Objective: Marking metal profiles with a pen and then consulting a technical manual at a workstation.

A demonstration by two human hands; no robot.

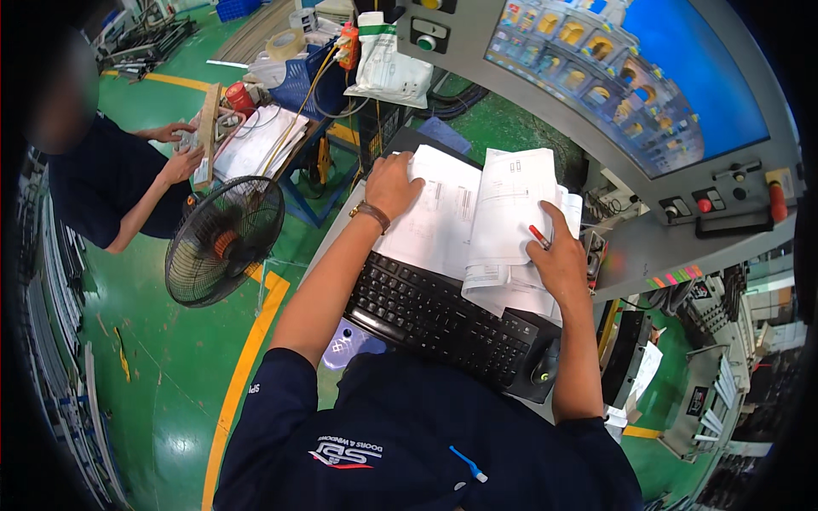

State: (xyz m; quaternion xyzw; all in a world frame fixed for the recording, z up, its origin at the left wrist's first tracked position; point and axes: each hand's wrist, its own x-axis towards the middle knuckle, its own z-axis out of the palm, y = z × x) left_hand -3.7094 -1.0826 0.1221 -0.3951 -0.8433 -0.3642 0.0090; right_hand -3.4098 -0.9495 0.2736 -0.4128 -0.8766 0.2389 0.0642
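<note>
My left hand (392,189) rests on the left edge of a stack of printed sheets (439,213), its thumb spread apart from the fingers. A red pen (538,235) is held in my right hand (559,258), whose fingers also press on the right-hand sheets (509,200). These upper sheets are folded and curl at their lower corners. The papers lie above a black keyboard (426,307) and cover part of its top right. A black mouse (544,373) sits at the keyboard's right end, near my right forearm.
A control panel with a lit screen (630,77) and knobs stands at the upper right. To the left are a black fan (224,243) and a co-worker (128,170) handling something beside a paper-covered table. A white bag (390,64) stands behind the papers. Metal profiles (68,358) lie far left.
</note>
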